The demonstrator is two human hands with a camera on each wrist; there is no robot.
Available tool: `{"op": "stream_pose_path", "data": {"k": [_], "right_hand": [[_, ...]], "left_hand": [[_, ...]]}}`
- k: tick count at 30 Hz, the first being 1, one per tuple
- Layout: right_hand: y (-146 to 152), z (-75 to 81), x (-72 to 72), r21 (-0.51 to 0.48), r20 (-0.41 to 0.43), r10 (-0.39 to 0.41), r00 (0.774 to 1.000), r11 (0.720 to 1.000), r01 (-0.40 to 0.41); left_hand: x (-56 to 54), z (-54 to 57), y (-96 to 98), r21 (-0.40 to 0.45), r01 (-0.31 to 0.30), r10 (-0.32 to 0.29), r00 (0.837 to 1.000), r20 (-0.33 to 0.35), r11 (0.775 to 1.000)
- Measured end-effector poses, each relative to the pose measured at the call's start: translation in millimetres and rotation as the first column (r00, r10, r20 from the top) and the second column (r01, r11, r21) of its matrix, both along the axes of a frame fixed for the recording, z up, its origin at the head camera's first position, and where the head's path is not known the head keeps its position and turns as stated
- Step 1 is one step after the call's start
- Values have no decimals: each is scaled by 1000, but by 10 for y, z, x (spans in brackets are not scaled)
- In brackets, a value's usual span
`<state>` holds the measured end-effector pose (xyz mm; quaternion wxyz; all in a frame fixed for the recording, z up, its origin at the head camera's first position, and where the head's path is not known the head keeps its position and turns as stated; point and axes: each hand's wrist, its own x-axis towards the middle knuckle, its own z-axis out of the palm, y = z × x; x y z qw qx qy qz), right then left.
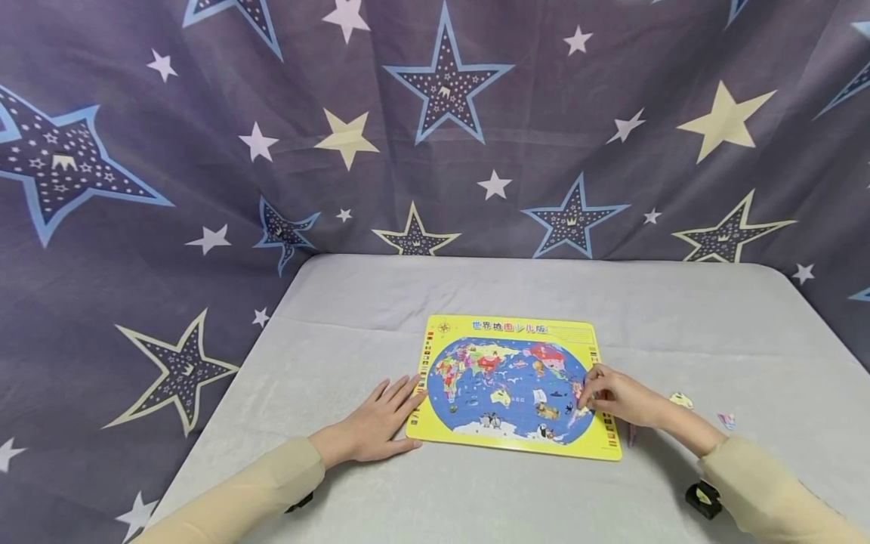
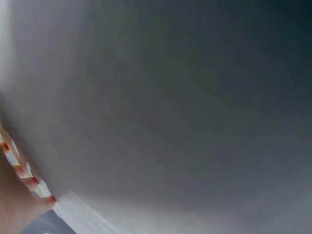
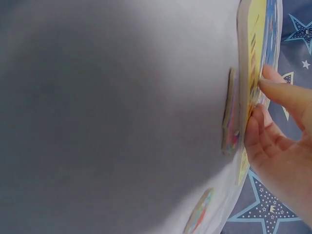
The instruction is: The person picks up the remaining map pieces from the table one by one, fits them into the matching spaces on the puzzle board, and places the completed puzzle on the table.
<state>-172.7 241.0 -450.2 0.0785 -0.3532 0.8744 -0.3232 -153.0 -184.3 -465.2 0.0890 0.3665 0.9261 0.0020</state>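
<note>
A children's world map puzzle board (image 1: 506, 452) lies flat on the grey-covered desk (image 1: 476, 499), between the person's two hands. It has a yellow border and a blue oval map; Chinese characters run along its far edge, a compass rose sits in its far left corner, and small flag pictures line both sides. Animal pictures dot the map, with penguins toward the board's near edge.

The left hand (image 1: 372, 425) rests at the board's left edge, palm down, its fingers straight and slightly spread — the fingertips touch the border, and the thumb reaches to the near left corner. The right hand (image 1: 624, 399) is over the board's right edge, its fingers curled and pinching a small puzzle piece (image 3: 262, 99) at the right side of the map; the fingers hide most of that piece, so its shape cannot be told.

Just beside the board's right edge lies a loose pink piece (image 3: 231, 114). Farther right of the board are a pale yellow piece (image 1: 681, 400) and, beyond it, a pink-and-purple piece (image 1: 727, 420). A black object (image 1: 703, 500) shows by the right sleeve (image 1: 764, 483), to the near right of the board — what it is cannot be told. Behind the board, past the desk's far edge, hangs a dark star-patterned cloth (image 1: 476, 166).
</note>
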Motion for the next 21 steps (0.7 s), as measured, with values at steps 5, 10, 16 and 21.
{"op": "stream_pose_path", "data": {"k": [5, 10, 16, 21], "right_hand": [[-1, 11, 7, 8, -16, 1, 1000, 1000, -1], [-6, -3, 9, -7, -50, 16, 999, 1000, -16], [-1, -9, 10, -2, -43, -12, 999, 1000, 12], [-2, 7, 15, 7, -24, -36, 999, 999, 36]], "left_hand": [[3, 4, -3, 2, 3, -3, 1000, -2, 1000], [7, 14, -3, 8, 1, -1, 1000, 6, 1000], [6, 16, -2, 9, 1, -1, 1000, 7, 1000], [5, 13, -2, 9, 1, -1, 1000, 3, 1000]]}}
